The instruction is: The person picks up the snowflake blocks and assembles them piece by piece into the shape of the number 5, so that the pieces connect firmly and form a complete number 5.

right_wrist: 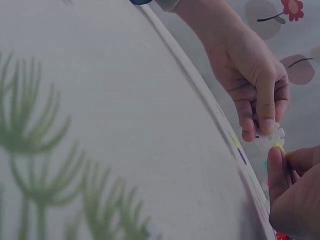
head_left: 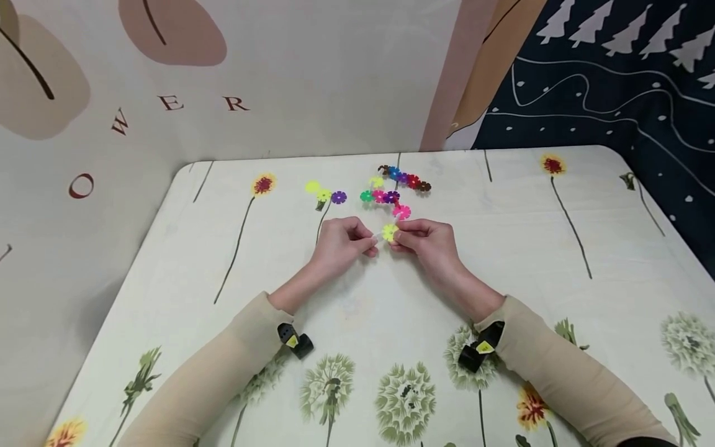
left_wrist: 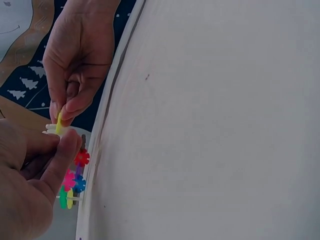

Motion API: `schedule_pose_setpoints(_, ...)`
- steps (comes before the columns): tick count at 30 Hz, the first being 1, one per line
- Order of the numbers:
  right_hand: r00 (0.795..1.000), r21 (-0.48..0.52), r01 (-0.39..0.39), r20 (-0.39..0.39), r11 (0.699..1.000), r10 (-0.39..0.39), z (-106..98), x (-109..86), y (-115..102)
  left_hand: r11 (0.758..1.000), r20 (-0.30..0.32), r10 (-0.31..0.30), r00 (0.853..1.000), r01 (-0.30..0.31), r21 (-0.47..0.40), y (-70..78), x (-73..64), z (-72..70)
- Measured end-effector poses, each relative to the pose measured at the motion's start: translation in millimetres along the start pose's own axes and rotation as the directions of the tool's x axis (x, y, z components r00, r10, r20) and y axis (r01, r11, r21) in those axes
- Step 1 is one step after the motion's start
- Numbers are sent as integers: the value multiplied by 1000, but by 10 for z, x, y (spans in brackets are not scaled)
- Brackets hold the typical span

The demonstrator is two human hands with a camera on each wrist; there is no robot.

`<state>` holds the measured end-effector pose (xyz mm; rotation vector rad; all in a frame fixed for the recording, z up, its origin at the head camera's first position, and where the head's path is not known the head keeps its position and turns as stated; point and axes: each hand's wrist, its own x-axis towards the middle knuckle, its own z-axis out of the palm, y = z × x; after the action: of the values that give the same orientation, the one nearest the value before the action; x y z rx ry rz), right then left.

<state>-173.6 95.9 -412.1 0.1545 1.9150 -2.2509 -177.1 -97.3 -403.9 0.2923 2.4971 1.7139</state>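
My left hand point(head_left: 339, 247) pinches a white notched flower-shaped disc point(right_wrist: 278, 134) between thumb and fingertips. A yellow flower disc point(head_left: 389, 233) is pinched in my right hand point(head_left: 432, 243), its face toward the head camera. White and yellow discs meet edge to edge between the hands; whether their notches are joined I cannot tell. Just beyond the fingers lies a pink disc point(head_left: 401, 212), close to a cluster with a green disc point(head_left: 366, 196) and other coloured discs. Fingertips partly cover both held discs.
Farther back, a row of linked discs, brown, blue, purple and red point(head_left: 413, 180), lies on the table. Left of the cluster are a purple disc point(head_left: 338, 197) and two yellow discs point(head_left: 313, 186). A flower-printed cloth point(head_left: 503, 211) covers the table, with walls behind.
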Motion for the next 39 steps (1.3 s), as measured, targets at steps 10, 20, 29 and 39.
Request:
schedule_pose_setpoints(10,999,-57,25,27,998,-23,-22,55,-25,1000,2,27,1000,-27,-12,23,-1,39)
schedule_pose_setpoints(20,999,-120,25,45,992,-20,-56,73,-2,999,45,7,999,-9,49,14,-14,15)
schedule_pose_setpoints(29,986,-493,140,-6,859,-165,-71,31,-17,999,12,-39,999,39,25,10,4,1)
schedule_pose_setpoints(39,931,-564,346,108,750,-348,-91,2,2,995,31,-56,998,59,-81,-14,21,12)
